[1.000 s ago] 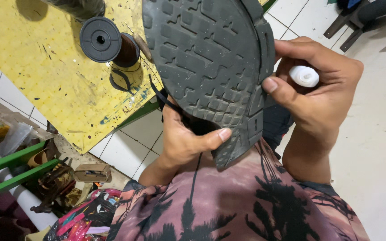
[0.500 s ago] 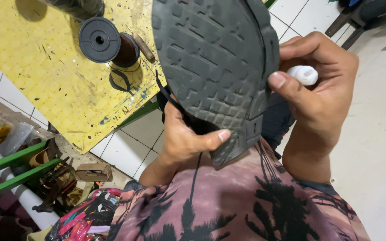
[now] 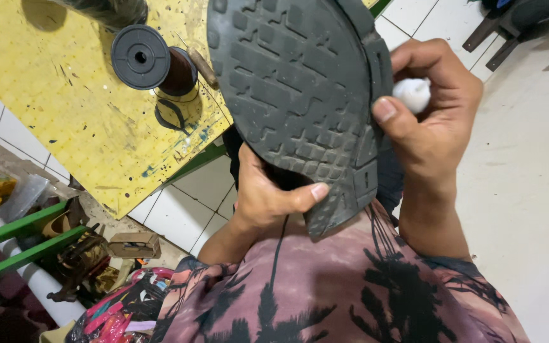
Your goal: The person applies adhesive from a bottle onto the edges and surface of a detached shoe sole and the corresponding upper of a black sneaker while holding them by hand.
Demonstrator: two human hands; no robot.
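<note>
Two bare hands hold a dark shoe sole-up, close under the head camera and above the person's patterned shirt. The left hand grasps the shoe from beneath near the heel, its thumb pressed onto the grey tread. The right hand sits at the shoe's right edge, thumb resting on the sole rim, fingers clenched around a small white object, possibly a tube or marker; its tip is hidden, so whether it touches the shoe cannot be told. No glue, mark or loose seam shows on the sole, so how far the work along that edge has come cannot be judged. Left of the shoe, a stained yellow tabletop carries a black thread spool. Below the tabletop, left of the shoe, lies clutter on green rails.
</note>
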